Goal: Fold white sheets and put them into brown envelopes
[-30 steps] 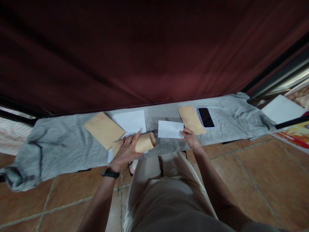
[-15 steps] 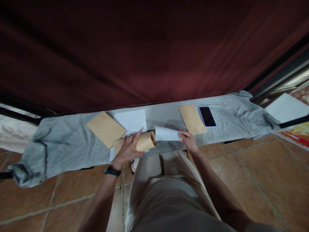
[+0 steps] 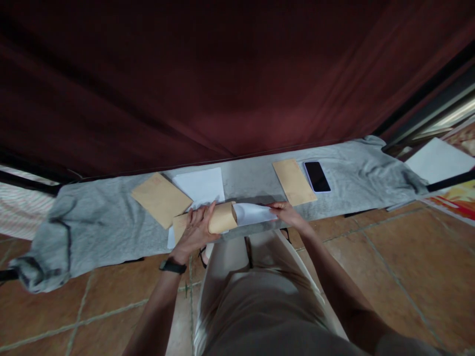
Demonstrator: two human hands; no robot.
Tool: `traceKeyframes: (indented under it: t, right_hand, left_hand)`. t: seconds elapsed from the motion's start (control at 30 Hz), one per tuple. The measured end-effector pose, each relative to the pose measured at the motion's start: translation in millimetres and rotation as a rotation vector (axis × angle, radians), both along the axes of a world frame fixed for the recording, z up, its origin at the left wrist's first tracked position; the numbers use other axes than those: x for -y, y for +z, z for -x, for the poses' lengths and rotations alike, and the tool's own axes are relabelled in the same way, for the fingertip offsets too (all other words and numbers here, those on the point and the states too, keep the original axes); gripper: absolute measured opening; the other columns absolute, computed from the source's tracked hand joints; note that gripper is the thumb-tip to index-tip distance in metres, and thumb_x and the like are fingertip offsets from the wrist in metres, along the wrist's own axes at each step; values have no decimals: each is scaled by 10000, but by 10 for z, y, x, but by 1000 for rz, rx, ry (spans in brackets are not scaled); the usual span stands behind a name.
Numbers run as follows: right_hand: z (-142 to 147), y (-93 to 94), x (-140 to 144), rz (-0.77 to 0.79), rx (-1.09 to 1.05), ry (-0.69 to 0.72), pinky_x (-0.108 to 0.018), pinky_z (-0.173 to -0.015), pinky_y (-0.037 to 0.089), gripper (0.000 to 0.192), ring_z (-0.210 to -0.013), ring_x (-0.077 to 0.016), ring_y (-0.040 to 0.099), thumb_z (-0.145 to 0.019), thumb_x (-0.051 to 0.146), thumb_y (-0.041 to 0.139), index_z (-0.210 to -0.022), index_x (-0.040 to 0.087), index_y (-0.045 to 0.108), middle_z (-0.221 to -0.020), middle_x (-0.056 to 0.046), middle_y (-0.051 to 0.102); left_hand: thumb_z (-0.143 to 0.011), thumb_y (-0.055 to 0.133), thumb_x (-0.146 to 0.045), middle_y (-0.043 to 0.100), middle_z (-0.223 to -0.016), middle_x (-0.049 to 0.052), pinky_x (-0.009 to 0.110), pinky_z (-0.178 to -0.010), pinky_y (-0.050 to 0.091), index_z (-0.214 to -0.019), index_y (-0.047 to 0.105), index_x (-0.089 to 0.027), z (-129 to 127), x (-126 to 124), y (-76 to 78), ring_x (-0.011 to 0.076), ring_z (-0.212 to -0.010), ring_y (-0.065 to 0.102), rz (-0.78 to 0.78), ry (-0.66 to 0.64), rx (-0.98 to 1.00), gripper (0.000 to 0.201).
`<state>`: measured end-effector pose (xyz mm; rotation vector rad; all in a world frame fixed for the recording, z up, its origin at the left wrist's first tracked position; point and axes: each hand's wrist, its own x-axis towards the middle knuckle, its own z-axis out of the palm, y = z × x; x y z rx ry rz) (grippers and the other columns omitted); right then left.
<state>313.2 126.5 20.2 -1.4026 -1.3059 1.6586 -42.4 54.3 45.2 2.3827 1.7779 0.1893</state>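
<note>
L hand (image 3: pixel 196 228): curled around the brown envelope (image 3: pixel 218 219), thumb on top, fingers spread over it; it keeps the mouth bowed open toward the right. Black band on the wrist.
R hand (image 3: pixel 286 213): fingers pinched closed on the right end of the folded white paper (image 3: pixel 254 213).
White paper: its left end is at the envelope mouth, touching it; I cannot tell how far it is inside.
Envelope pos.: at the near edge of the grey cloth (image 3: pixel 92 222), approx. centre, just in front of the person's legs.
Left side: second brown envelope (image 3: pixel 160 198) flat on the cloth, white sheet (image 3: pixel 202 185) just beside it, both behind the L hand.
Right side: third brown envelope (image 3: pixel 294 181) flat, w/ dark phone (image 3: pixel 317 176) just beside it, screen up.
Background: dark red curtain (image 3: pixel 222 84) behind the cloth; tiled floor (image 3: pixel 401 267) below.
</note>
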Motion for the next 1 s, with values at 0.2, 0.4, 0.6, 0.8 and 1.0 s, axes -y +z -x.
traceKeyframes:
  t: [0.2, 0.4, 0.6, 0.8, 1.0]
  right_hand:
    - [14, 46, -117, -32, -10, 75, -268, -565, 542, 189, -575, -152, 607, -661, 370, 662, -678, 192, 722, -612, 25, 660]
    - [220, -15, -52, -48, -6, 120, -253, -564, 521, 248, -564, -147, 608, -729, 439, 667, -685, 197, 691, -595, 28, 646]
    - [420, -107, 41, -126, 63, 125, -250, -492, 454, 334, -500, -143, 553, -790, 485, 608, -576, 229, 594, -529, 25, 582]
    - [630, -162, 89, -143, 96, 120, -238, -469, 361, 353, -465, -124, 473, -827, 473, 553, -566, 236, 570, -486, 38, 508]
    - [890, -177, 155, -330, 284, 150, -241, -565, 391, 304, -615, -149, 571, -885, 312, 542, -613, 218, 641, -582, 25, 579]
  left_hand:
    - [-728, 770, -440, 467, -1455, 179, 617, -1212, 143, -1632, 94, -227, -36, 16, 57, 408, -1399, 406, -14, -4, -25, 1149]
    - [-723, 778, -444, 450, -1487, 177, 639, -1200, 150, -1635, 80, -252, -73, 13, 56, 425, -1399, 398, -12, 0, -19, 1164]
    - [-694, 794, -455, 446, -1478, 174, 636, -1209, 141, -1631, 113, -247, -118, 2, 62, 421, -1405, 384, 9, 10, 0, 1177]
    - [-689, 807, -474, 436, -1485, 185, 646, -1213, 125, -1625, 110, -237, -187, -22, 93, 413, -1431, 364, 35, -13, 17, 1191]
    - [-663, 835, -463, 422, -1496, 198, 638, -1220, 121, -1626, 125, -222, -263, -33, 79, 417, -1434, 359, 36, -18, 30, 1221]
